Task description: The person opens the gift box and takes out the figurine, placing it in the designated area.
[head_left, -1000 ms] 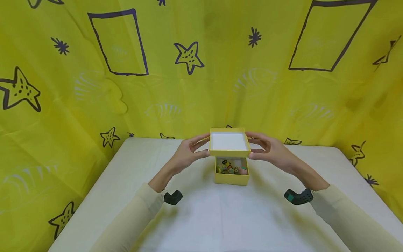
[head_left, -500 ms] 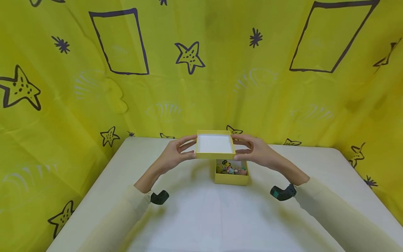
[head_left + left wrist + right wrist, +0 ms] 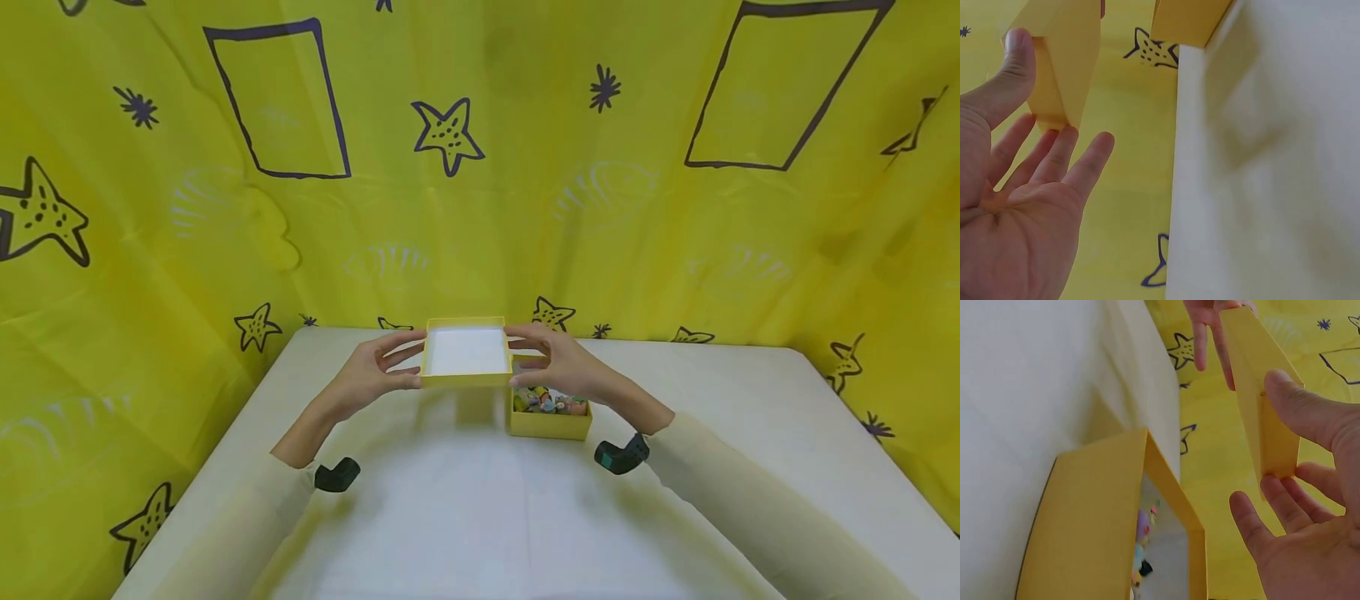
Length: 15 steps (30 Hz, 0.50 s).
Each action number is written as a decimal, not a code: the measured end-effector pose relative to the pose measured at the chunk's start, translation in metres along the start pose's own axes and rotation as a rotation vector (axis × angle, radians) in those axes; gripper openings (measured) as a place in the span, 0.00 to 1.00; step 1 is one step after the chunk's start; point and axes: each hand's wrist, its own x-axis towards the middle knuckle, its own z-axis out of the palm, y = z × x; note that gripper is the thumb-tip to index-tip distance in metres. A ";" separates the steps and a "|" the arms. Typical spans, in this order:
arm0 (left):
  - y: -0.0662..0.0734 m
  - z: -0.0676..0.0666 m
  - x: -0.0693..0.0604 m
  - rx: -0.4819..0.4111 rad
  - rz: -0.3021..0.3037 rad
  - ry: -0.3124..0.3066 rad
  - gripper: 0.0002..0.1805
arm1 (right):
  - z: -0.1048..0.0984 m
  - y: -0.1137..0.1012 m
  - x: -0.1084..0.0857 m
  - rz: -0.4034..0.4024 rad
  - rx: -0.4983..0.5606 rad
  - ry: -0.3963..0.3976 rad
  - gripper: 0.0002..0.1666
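Observation:
A shallow yellow lid (image 3: 467,352) with a white inside is held up above the table, its inside facing the head camera. My left hand (image 3: 362,377) pinches its left side, thumb on the near corner and fingertips behind; the left wrist view shows this hand (image 3: 1029,169) on the lid (image 3: 1063,62). At the lid's right side my right hand (image 3: 567,367) grips in the same way. Beneath and right of the lid stands a yellow box (image 3: 550,426) holding several small colourful figures (image 3: 546,403), its back partly hidden by my right hand.
The white table (image 3: 480,517) carries shadows of the lid and arms. A yellow curtain (image 3: 480,217) with dark starfish drawings hangs behind the table and along both sides.
Both hands have moved left with the lid between them, from above the box to its left side. The box has stayed in place, and more of it is uncovered.

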 end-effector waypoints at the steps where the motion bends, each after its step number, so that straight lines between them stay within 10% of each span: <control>1: 0.000 -0.004 -0.002 0.012 -0.004 0.000 0.40 | 0.003 0.000 0.002 0.004 -0.001 -0.002 0.48; 15: -0.010 -0.044 -0.037 0.055 -0.083 0.012 0.43 | 0.051 0.000 0.032 -0.010 0.024 -0.027 0.48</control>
